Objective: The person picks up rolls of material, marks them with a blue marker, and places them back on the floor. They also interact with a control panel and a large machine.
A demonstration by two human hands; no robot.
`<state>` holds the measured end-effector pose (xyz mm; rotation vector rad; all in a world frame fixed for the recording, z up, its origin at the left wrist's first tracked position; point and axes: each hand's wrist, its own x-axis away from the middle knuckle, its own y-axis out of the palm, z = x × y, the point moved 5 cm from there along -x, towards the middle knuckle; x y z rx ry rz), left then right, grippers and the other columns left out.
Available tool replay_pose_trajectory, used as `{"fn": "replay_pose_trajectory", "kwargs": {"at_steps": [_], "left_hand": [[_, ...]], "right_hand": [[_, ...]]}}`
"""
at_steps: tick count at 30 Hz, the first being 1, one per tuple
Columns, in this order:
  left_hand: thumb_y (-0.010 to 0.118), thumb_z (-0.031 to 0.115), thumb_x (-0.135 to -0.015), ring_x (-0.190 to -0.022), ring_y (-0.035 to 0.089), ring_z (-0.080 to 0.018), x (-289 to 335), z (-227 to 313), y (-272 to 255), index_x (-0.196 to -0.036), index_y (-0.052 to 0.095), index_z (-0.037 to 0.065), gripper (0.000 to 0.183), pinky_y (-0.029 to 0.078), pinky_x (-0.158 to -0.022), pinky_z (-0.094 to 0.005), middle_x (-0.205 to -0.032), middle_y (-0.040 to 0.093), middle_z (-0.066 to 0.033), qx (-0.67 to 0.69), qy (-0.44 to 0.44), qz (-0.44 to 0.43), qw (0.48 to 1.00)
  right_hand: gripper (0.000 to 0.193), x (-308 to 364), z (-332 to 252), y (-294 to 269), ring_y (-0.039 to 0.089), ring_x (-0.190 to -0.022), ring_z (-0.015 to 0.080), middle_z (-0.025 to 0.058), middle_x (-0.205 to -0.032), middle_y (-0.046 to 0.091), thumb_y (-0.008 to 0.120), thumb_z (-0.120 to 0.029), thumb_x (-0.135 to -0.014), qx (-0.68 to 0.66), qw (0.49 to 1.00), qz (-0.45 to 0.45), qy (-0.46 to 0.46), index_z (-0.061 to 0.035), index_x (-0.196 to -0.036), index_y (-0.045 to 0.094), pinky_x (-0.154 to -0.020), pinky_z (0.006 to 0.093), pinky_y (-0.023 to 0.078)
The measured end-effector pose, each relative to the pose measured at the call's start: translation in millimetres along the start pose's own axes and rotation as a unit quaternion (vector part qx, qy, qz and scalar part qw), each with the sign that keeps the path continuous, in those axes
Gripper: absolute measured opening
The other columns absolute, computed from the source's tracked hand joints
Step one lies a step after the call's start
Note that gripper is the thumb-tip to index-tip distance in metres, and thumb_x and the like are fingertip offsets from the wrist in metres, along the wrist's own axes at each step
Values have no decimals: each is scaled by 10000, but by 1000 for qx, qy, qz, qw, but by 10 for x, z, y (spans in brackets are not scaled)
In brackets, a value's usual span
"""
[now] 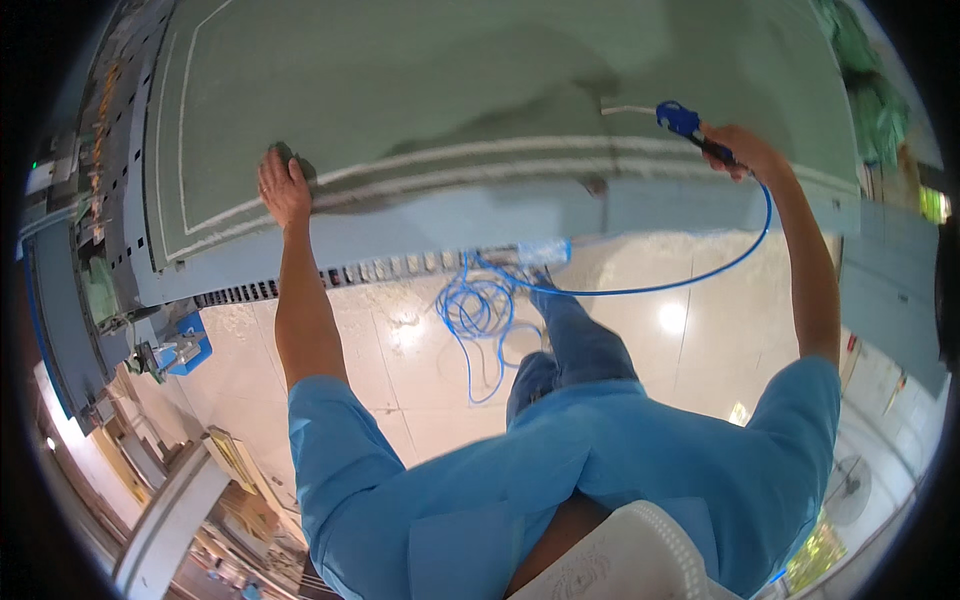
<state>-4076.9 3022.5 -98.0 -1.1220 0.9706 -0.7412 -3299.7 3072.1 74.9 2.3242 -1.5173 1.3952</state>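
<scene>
My right hand (738, 150) is closed round the black handle of a blue air blow gun (680, 118). Its thin metal nozzle points left over a large green board (480, 75). A blue air hose (690, 284) runs from the handle's lower end, curving down and left toward the floor. Flat on the board's near left part lies my left hand (284, 187), fingers stretched out and holding nothing. Pale dusty lines (470, 155) cross the board along its near and left sides, between and beyond my hands.
The board rests on a machine bed with a grey-blue front edge (450, 229). Coiled blue hose (475, 308) lies on the tiled floor by my legs. A machine frame (130, 170) stands at the left, and crumpled green sheeting (878, 110) hangs at the far right.
</scene>
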Motion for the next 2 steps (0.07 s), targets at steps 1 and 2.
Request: {"fn": "replay_pose_trajectory", "kwargs": {"at_steps": [1,2], "left_hand": [[405,596,-1032,-1526,278,-369,179,115,113,-1599,354,187,701,198,-1237,-541,-1669,305,-128,19,45,-15,999],[364,679,-1021,-1558,220,-363,455,211,299,-1630,281,232,760,128,-1260,-573,-1691,250,-139,-7,21,-31,999]], "right_hand": [[567,506,271,81,526,-413,116,29,-610,601,554,-535,-1020,-1,998,52,-45,-199,-1403,306,-348,297,423],[567,795,391,44,526,-413,116,29,-610,601,554,-535,-1020,-3,997,60,-45,-199,-1403,306,-348,297,423]]}}
